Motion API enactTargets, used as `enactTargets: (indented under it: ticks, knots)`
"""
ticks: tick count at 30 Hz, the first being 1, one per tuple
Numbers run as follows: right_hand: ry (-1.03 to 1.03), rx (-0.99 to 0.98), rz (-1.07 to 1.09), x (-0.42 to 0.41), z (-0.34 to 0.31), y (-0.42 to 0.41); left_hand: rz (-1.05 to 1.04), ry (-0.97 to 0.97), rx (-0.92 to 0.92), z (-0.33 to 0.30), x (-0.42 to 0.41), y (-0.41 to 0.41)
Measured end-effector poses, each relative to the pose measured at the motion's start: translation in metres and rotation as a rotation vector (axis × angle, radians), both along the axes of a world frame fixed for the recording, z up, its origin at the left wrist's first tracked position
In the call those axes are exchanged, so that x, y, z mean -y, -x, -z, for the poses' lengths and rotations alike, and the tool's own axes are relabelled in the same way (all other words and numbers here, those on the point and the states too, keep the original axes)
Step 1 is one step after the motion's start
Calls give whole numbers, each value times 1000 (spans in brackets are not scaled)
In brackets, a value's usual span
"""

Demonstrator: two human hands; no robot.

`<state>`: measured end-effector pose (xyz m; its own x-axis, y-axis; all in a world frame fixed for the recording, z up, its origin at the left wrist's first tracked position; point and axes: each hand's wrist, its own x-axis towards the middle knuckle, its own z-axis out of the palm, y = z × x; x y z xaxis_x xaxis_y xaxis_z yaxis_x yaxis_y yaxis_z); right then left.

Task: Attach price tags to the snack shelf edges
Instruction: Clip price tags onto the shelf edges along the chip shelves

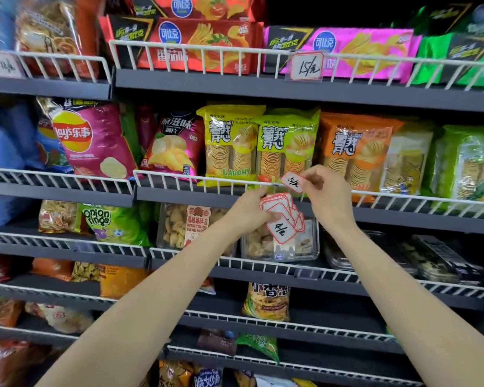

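Dark shelves of snack bags filled the frame. At centre, the right hand (323, 188) pinched a red-bordered white paper price tag (292, 183) against the white wire shelf rail (196, 178); the left hand (249, 210) gripped a fanned stack of spare tags (281, 219). The tag could slip off if poorly seated.

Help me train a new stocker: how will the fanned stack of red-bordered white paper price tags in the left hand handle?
The stack of red-bordered white paper price tags looks thin and light, so probably floppy. It already fans out in the left hand, so the tags likely slide apart easily. Thin edges may bend against the white wire shelf rail.
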<state>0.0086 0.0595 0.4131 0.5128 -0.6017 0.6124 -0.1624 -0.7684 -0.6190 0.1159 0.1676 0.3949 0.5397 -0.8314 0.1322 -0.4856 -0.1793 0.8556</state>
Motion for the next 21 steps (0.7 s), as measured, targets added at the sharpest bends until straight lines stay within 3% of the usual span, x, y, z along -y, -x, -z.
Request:
enactTargets:
  ticks: [7, 21]
  knots:
    - [150, -50, 63, 15, -2, -2, -14, 35, -165, 2, 6, 6]
    - [321, -204, -1, 22, -7, -3, -15, -60, 42, 9, -9, -4]
